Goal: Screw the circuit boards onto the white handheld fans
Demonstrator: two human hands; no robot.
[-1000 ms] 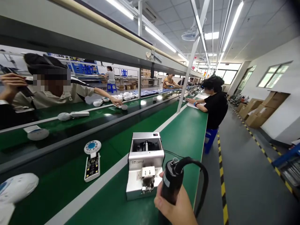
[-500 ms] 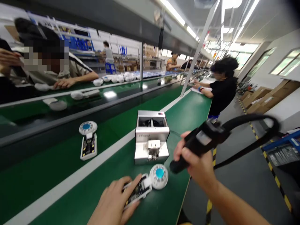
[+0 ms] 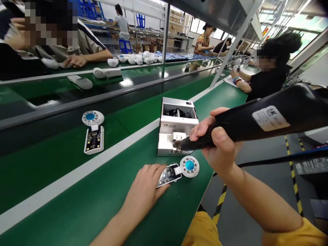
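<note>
My right hand (image 3: 217,143) is wrapped round a black electric screwdriver (image 3: 258,118), whose tip touches the front slot of a silver screw feeder box (image 3: 176,124). My left hand (image 3: 146,188) lies on the green bench with its fingers resting flat on the handle half of an opened white handheld fan (image 3: 179,169). That fan's circuit board is exposed, and its round head with a blue centre (image 3: 189,165) points right.
A second opened fan (image 3: 92,131) lies on the green conveyor belt (image 3: 64,160) to the left. People sit across the line (image 3: 77,51) and further down on the right (image 3: 266,78). White fan parts (image 3: 135,58) lie on the far belt. A black cable (image 3: 282,159) trails from the screwdriver.
The view tipped down. My right hand swung the screwdriver leftward until its tip reached the feeder box. My left hand, unseen a second ago, stayed on the fan, which now lies closer to the feeder.
</note>
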